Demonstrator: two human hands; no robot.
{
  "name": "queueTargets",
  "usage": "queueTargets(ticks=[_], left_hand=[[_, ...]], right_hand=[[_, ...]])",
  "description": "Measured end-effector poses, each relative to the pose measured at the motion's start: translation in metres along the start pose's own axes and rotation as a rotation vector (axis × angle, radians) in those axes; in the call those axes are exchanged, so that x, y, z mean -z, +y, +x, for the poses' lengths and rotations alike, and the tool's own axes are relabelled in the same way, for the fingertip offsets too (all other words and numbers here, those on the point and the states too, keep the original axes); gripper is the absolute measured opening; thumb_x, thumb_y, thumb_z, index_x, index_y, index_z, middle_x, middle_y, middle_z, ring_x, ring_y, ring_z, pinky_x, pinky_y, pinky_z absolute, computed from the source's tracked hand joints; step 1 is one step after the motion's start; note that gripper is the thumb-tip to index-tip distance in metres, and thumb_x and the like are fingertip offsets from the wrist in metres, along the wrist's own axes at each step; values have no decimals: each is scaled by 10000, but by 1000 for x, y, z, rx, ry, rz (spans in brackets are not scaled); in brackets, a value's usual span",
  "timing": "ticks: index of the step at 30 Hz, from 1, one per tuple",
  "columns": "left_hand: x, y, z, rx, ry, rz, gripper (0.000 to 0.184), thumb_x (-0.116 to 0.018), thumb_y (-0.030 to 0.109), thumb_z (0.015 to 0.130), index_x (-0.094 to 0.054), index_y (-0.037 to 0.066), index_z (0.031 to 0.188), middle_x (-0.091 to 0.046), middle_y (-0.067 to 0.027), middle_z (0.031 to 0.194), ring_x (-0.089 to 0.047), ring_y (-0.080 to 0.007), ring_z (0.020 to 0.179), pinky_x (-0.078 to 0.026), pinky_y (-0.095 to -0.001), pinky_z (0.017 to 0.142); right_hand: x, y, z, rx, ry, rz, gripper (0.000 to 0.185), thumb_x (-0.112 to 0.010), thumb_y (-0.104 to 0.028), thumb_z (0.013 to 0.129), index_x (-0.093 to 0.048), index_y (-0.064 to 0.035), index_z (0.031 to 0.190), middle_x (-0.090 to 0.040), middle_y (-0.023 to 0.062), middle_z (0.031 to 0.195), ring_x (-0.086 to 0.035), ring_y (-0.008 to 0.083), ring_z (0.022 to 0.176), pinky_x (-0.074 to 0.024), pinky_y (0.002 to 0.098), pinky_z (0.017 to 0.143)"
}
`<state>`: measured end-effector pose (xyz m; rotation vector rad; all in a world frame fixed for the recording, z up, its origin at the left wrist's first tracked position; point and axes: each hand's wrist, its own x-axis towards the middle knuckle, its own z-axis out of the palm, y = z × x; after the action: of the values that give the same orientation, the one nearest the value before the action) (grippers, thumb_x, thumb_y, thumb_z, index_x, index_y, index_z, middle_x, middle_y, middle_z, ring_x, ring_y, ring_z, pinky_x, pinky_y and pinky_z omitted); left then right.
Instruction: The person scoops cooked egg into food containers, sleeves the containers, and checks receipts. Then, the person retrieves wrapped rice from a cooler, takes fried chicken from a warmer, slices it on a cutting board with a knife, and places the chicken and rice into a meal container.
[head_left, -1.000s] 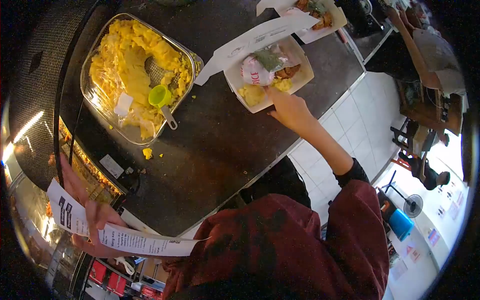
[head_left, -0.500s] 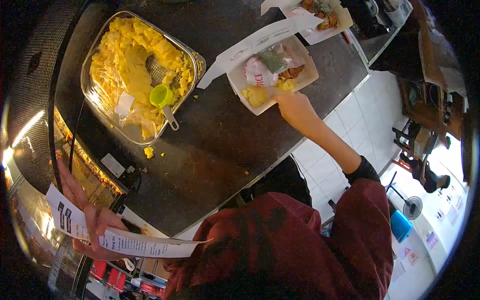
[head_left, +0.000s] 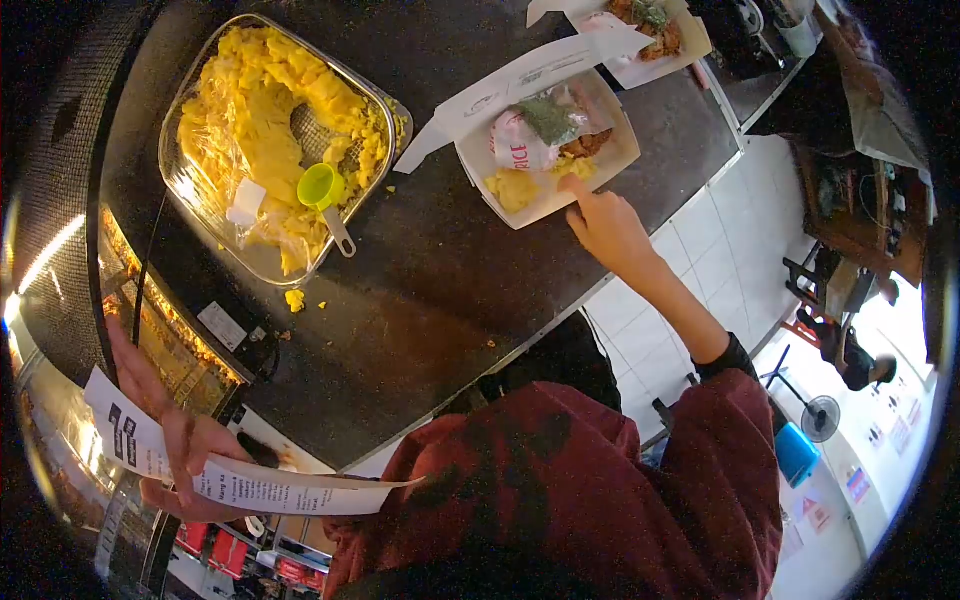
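My left hand holds a long printed paper receipt at the lower left, fingers closed around it. My right hand is at the near edge of an open white takeaway box. Its index finger stretches over the rim to the yellow scrambled egg inside, and the thumb stands apart. Whether the fingertip touches the egg I cannot tell. Also in the box lie a wrapped packet marked RICE, a clear sachet of green flakes and a browned fried piece.
A metal tray of scrambled egg, partly under clear film, holds a green measuring cup. Another filled box stands at the far right of the dark counter. A lit glass display is at left; people appear far right.
My right hand has shifted slightly right along the box's near edge, with its index finger now extended over the egg. My left hand still holds the receipt.
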<state>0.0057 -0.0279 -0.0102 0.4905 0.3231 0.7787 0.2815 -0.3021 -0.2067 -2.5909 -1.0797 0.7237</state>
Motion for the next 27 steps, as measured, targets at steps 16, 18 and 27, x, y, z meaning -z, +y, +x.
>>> queueTargets(ticks=[16,18,27], left_hand=[[-1,-4,10,68,-104,10,860,-526,84,744,54,59,1378,-94,-54,1419,-411,-74,557,-383,-259,661],[-8,-7,17,110,-141,9,877,-520,75,739,80,62,1379,-43,-56,1438,-413,-79,555,-385,-265,670],[-20,-20,19,134,-217,8,869,-516,108,746,70,48,1386,44,-107,1471,-392,-85,560,-389,-273,694]], right_hand=[[135,-51,-83,-198,-344,1525,421,-517,-36,829,-377,53,1216,-400,-45,403,-326,25,311,-226,182,316],[149,-59,-98,-141,-334,1554,427,-511,-41,828,-371,64,1217,-404,-39,400,-341,31,307,-233,181,314],[-75,61,-206,-66,-429,753,410,-393,-319,935,-465,27,1141,-477,134,1227,-447,191,1101,-366,326,919]])
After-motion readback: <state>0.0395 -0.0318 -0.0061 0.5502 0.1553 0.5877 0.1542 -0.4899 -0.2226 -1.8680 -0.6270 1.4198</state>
